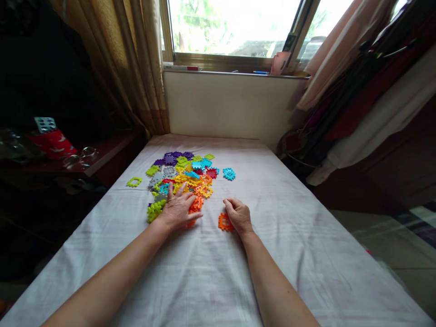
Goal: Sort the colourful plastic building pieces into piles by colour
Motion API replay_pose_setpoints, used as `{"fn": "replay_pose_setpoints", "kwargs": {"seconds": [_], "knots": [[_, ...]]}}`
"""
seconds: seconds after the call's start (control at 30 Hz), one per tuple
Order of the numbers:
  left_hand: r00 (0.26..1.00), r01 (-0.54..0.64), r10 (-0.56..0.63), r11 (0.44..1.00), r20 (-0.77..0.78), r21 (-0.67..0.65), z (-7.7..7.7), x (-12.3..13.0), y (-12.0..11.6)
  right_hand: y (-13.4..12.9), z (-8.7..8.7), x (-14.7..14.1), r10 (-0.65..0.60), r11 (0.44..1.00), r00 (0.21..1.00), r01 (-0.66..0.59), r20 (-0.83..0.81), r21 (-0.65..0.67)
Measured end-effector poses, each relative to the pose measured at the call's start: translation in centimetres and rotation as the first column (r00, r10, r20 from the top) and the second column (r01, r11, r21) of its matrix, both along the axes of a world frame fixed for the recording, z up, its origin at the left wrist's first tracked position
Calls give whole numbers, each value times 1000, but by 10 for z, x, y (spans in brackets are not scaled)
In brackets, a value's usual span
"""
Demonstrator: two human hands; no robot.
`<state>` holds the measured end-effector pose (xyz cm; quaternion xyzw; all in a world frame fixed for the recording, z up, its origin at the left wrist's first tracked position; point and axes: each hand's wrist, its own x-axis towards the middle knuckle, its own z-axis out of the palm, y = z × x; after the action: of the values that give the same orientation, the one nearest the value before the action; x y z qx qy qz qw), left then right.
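Observation:
A heap of colourful notched plastic building pieces [185,179] in purple, green, blue, yellow, grey, red and orange lies on the cloth-covered bed. My left hand [177,210] rests over the near side of the heap, fingers spread, touching green and orange pieces. To its right, my right hand [239,215] is closed, with thumb and forefinger together. An orange square lattice piece [225,222] sits against that hand and is partly hidden by it; whether the fingers grip it I cannot tell. A blue piece [229,174] lies apart, beyond my right hand. Left of the heap is a green square frame [134,182].
The pale sheet [286,254] has creases. A low wall and window [231,27] stand at the far end, with a pink cup [279,62] on the sill. Curtains [136,59] and a dark side table [112,147] are at left; clothes [371,118] hang at right.

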<state>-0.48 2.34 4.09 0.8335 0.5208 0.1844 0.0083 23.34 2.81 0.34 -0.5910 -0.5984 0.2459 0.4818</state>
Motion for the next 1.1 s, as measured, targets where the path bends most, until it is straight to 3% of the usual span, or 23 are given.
{"fn": "replay_pose_setpoints", "kwargs": {"seconds": [0.27,0.47,0.57,0.73,0.87,0.97,1.1], "knots": [[981,144,-156,983,-116,-112,5,-16,-13,1,-2,1,5,1000,1000,-6,17,9],[965,253,-254,967,-63,-22,6,-8,11,1,-1,1,17,1000,1000,-17,17,9],[966,239,-238,971,-99,1,11,0,31,2,0,1,29,1000,999,-29,29,2],[975,113,-107,993,-197,21,13,4,69,2,0,-1,28,1000,1000,-28,13,8],[970,-131,125,991,-208,-13,12,-3,100,3,0,0,32,999,999,-32,14,-2],[924,-346,322,934,-207,-89,18,-16,121,3,0,1,41,999,999,-41,16,-8],[858,-503,470,850,-206,-156,33,-49,138,4,1,0,50,998,998,-49,30,-27]]}}
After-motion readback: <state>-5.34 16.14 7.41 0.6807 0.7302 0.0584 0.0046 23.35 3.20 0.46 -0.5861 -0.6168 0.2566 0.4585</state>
